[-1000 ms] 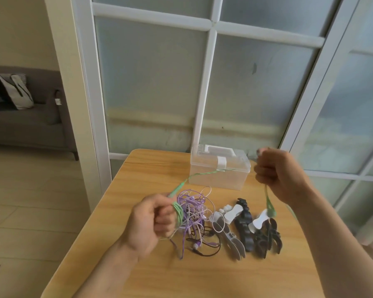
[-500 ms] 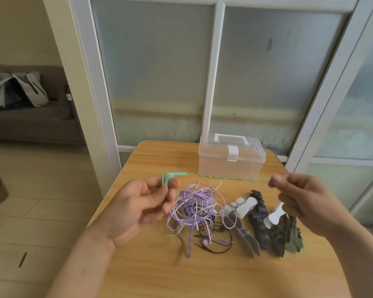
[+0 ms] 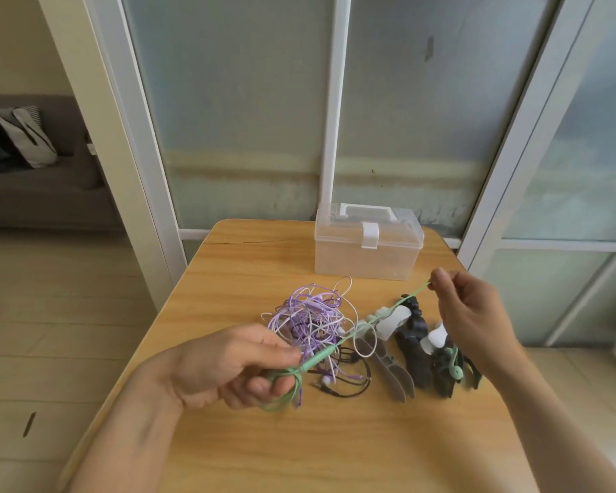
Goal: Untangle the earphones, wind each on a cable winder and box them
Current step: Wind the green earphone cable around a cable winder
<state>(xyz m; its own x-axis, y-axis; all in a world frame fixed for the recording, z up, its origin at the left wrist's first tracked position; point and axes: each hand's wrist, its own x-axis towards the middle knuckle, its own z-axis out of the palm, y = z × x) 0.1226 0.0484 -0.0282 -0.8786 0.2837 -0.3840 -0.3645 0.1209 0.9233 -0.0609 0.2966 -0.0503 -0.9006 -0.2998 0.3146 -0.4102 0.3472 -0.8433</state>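
Earphones in mint green (image 3: 370, 323) run taut between the two hands, a thin cord slanting up from lower left to upper right above the table (image 3: 228, 265). The left hand (image 3: 224, 364) is clenched round the cord's thicker green end, with a few green loops wound over its fingers and hanging just below them. The right hand (image 3: 473, 314) pinches the far end of the stretched cord between thumb and fingertip, its other fingers curled; a second green strand drops from it to an earbud (image 3: 456, 371) hanging by the winders.

Under the stretched cord lies the tangle (image 3: 310, 318), a loose heap on the wood: purple cord makes up most of it, white loops stick out at the top and right, and a dark cord (image 3: 349, 386) curls out at the near side with a small plug lying on the table. That makes three colours in the heap, plus the green one in the air; how many sets the heap really holds I cannot tell.

Right of the tangle sits a cluster of winders (image 3: 413, 346), touching and overlapping: I count two white, two grey and at least two black, though the black ones run together.

One clear box (image 3: 367, 250) stands at the far edge, lid down, white latch to the front, apart from everything else
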